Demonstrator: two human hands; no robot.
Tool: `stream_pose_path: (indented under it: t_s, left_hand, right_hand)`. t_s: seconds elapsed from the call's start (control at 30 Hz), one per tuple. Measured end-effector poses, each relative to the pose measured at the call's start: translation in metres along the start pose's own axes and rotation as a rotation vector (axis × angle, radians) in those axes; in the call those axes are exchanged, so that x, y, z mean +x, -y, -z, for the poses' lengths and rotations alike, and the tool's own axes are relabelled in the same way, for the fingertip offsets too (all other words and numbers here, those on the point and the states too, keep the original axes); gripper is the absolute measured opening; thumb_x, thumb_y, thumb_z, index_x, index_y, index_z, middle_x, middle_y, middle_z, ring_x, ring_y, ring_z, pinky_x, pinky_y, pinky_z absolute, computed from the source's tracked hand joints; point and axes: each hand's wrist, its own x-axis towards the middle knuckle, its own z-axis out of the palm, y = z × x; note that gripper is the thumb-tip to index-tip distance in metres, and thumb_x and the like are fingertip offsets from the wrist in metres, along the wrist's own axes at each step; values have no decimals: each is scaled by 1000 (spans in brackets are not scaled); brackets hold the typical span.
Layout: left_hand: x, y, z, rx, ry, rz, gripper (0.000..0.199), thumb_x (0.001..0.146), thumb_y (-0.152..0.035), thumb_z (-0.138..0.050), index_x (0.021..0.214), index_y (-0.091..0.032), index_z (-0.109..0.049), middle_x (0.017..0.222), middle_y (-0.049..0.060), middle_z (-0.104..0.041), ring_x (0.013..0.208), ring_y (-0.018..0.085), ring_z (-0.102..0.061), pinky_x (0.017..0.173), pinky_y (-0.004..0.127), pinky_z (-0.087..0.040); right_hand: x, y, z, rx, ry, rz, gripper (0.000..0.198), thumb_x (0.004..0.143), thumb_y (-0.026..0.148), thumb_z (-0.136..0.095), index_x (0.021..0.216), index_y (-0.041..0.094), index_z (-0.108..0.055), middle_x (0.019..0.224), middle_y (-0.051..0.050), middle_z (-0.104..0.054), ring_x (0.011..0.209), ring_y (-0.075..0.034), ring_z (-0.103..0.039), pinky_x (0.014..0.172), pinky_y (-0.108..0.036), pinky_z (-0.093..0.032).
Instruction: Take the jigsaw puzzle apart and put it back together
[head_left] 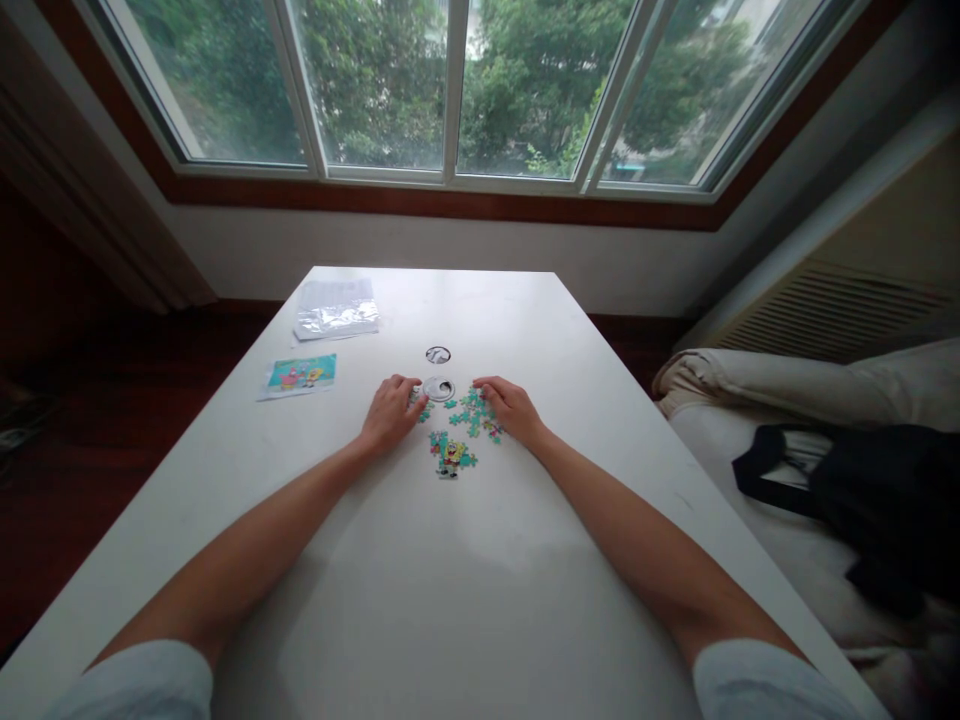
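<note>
A loose pile of small turquoise jigsaw puzzle pieces (472, 412) lies on the white table. My right hand (514, 408) rests at the pile's right edge, its bent fingers reaching over the nearest pieces. On the other side, my left hand (392, 412) lies beside a few pieces (424, 411), with thumb and index finger apart. Nearer to me is a partly joined puzzle section (451, 456) showing a yellow cartoon figure. Between the hands sits a round metal tin part (439, 389). Just beyond it is a smaller round disc (438, 355), shiny or printed.
A turquoise picture card (303, 374) with cartoon figures lies at the left of the table (450, 600). Behind it is a clear plastic packet (337, 309) over paper. A sofa (697, 400) with dark clothing (862, 490) stands to the right. A window (450, 90) is ahead.
</note>
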Motion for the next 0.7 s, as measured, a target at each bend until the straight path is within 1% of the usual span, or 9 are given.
stream_pose_path:
  t_s: [0.03, 0.1, 0.23, 0.33, 0.4, 0.47, 0.57, 0.63, 0.7]
  left_hand:
    - [1, -1, 0, 1, -6, 0, 33, 99, -40, -55, 124, -20, -65, 115, 11, -62, 110, 27, -58, 101, 44, -49]
    - [1, -3, 1, 6, -11, -15, 32, 98, -38, -57, 124, -21, -65, 114, 10, -62, 110, 27, -57, 99, 43, -49]
    - [-5, -4, 6, 3, -12, -57, 31, 96, -35, -59, 124, -21, -65, 116, 10, -61, 113, 28, -55, 102, 45, -48]
    - [-8, -5, 10, -21, 7, -117, 31, 95, -32, -61, 124, -22, -66, 123, 11, -61, 119, 28, -53, 106, 47, -47]
    - [-10, -6, 14, -48, 43, -195, 29, 95, -30, -62, 122, -23, -67, 127, 10, -61, 123, 28, -52, 108, 48, -47]
    - [-11, -10, 17, -78, 84, -297, 25, 95, -28, -60, 119, -24, -69, 128, 9, -62, 124, 28, -52, 108, 48, -47]
    - [-15, -20, 22, -135, 141, -465, 19, 97, -27, -58, 112, -26, -70, 127, 7, -64, 127, 26, -52, 109, 47, -47]
    - [-17, -29, 24, -178, 185, -568, 19, 98, -26, -58, 112, -27, -70, 125, 7, -66, 127, 26, -53, 110, 46, -46]
    - [-19, -37, 25, -205, 233, -637, 18, 98, -26, -58, 111, -26, -70, 123, 7, -68, 127, 26, -54, 110, 45, -45]
  right_hand:
    - [0, 0, 2, 17, -38, -20, 35, 104, 41, -43, 112, 24, -73, 112, -6, -75, 101, -21, -70, 95, -35, -53]
    - [-1, 1, 6, 28, -81, -31, 35, 104, 42, -43, 110, 24, -73, 107, -5, -76, 98, -21, -70, 93, -35, -52]
    - [-5, -2, 19, 53, -144, -40, 36, 104, 42, -42, 106, 25, -73, 105, -4, -76, 100, -22, -69, 93, -36, -51]
    - [-6, -12, 29, 20, -157, -57, 34, 103, 41, -43, 107, 25, -73, 107, -4, -74, 102, -23, -68, 95, -39, -51]
    - [-5, -22, 33, -22, -121, -35, 32, 102, 38, -45, 109, 25, -73, 111, -5, -73, 107, -24, -66, 100, -41, -49]
    - [-3, -33, 34, -64, -35, 5, 31, 101, 35, -45, 110, 25, -72, 115, -7, -72, 112, -25, -64, 105, -44, -47]
    - [0, -44, 32, -96, 69, 54, 30, 100, 31, -46, 112, 24, -72, 118, -8, -71, 114, -26, -63, 107, -47, -46]
    - [0, -48, 31, -112, 98, 81, 30, 99, 28, -46, 112, 24, -72, 119, -9, -71, 115, -26, -63, 107, -47, -46]
    - [0, -48, 31, -117, 103, 89, 30, 99, 27, -45, 112, 25, -72, 119, -8, -71, 114, -26, -63, 107, -47, -46]
